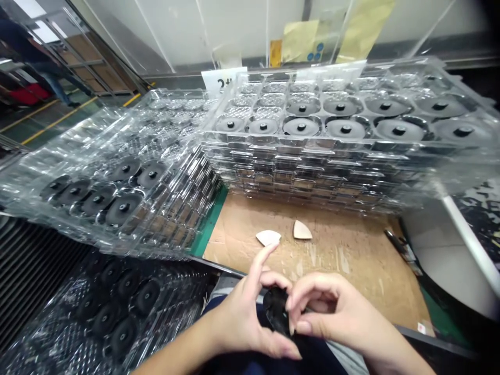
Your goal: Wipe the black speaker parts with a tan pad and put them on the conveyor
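Between my two hands, just over the table's near edge, is a glossy black rounded part point(276, 311). My left hand point(250, 312) curls around its left side, index finger stretched up and thumb below, gripping it. At the part's right edge, my right hand point(328, 307) is closed in a pinch; whether a small piece sits in its fingertips I cannot make out. Beyond my left fingertip lies a white wedge-shaped piece point(268, 237) on the brown cardboard point(242, 219). A second cream wedge-shaped piece point(302, 230) rests to its right.
Stacked clear plastic trays point(312, 156) holding grey-black round parts rise behind the cardboard. Another tray stack point(172, 208) stands left, with more trays point(128, 307) lower down. A dark pen-like tool point(396, 242) lies right, near a white bin point(449, 239). A person point(42, 57) is far left.
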`<move>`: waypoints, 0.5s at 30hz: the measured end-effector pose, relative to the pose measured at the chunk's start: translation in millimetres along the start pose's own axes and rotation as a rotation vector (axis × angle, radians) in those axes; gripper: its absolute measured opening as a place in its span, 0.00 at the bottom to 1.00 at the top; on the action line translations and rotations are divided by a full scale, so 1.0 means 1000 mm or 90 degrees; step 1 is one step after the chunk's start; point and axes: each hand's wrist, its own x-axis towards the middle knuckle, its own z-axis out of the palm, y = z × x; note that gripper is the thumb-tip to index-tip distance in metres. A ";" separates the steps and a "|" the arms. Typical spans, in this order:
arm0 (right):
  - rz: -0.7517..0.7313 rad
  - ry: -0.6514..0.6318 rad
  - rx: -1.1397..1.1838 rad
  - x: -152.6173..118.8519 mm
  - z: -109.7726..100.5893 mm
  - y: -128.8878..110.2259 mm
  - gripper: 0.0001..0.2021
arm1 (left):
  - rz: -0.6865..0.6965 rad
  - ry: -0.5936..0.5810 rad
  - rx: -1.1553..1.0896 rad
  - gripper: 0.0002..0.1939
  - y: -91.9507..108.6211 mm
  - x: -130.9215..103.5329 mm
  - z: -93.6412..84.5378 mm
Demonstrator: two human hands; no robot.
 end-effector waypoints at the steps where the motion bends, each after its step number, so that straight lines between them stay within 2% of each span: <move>1: 0.006 0.000 0.006 -0.003 0.002 0.000 0.07 | -0.001 -0.010 0.009 0.62 0.001 -0.001 0.001; 7: -0.016 0.136 0.000 -0.019 0.012 0.007 0.06 | 0.057 -0.012 0.060 0.63 -0.001 -0.006 0.008; 12: -0.055 0.182 0.005 -0.030 0.015 0.020 0.08 | 0.139 0.030 0.079 0.60 0.008 -0.010 0.018; 14: -0.073 0.195 0.000 -0.034 0.011 0.028 0.08 | 0.121 0.042 0.105 0.56 0.015 -0.011 0.019; 15: -0.075 0.217 -0.018 -0.035 0.006 0.033 0.09 | 0.088 0.032 0.123 0.49 0.017 -0.012 0.019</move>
